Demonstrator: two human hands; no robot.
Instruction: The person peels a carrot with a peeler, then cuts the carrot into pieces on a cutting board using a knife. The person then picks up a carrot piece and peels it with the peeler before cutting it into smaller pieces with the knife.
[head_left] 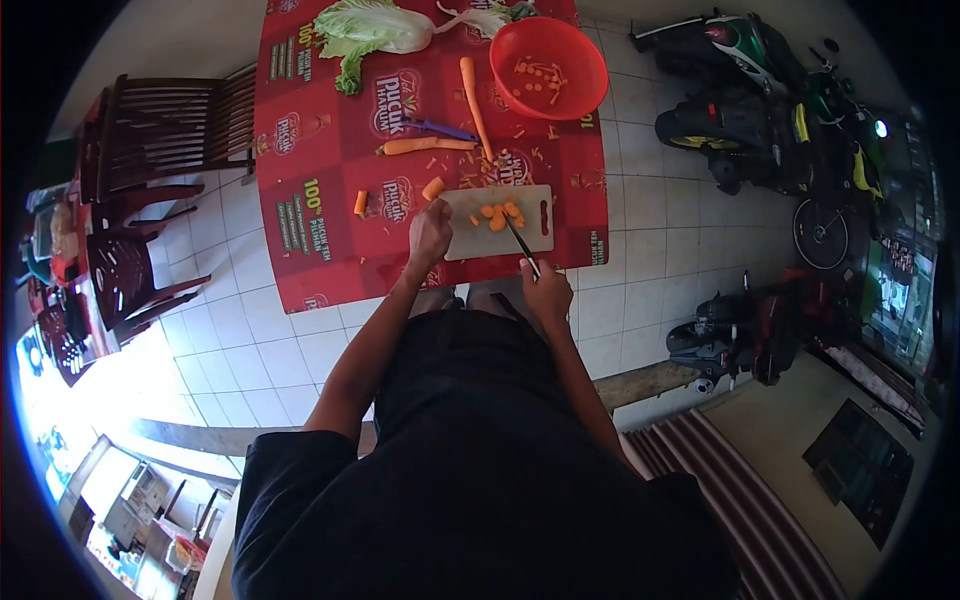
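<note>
My right hand (546,290) is closed round the handle of a knife (522,243), whose blade reaches over the cutting board (470,243). Orange carrot slices (497,217) lie on the board near the blade. At the board's left edge is my left hand (430,232), fingers bent together; whether anything is in them is too small to tell. A carrot piece (433,188) lies just above it, and another (361,203) farther left. Beyond the board are two long carrots (473,100) (430,146) and a purple-handled peeler (445,130).
A red bowl (549,45) with carrot pieces stands at the table's far right. Leafy cabbage (375,27) lies at the far edge of the red-covered table (340,240). Wooden chairs (180,120) stand left; motorcycles (740,130) are at right.
</note>
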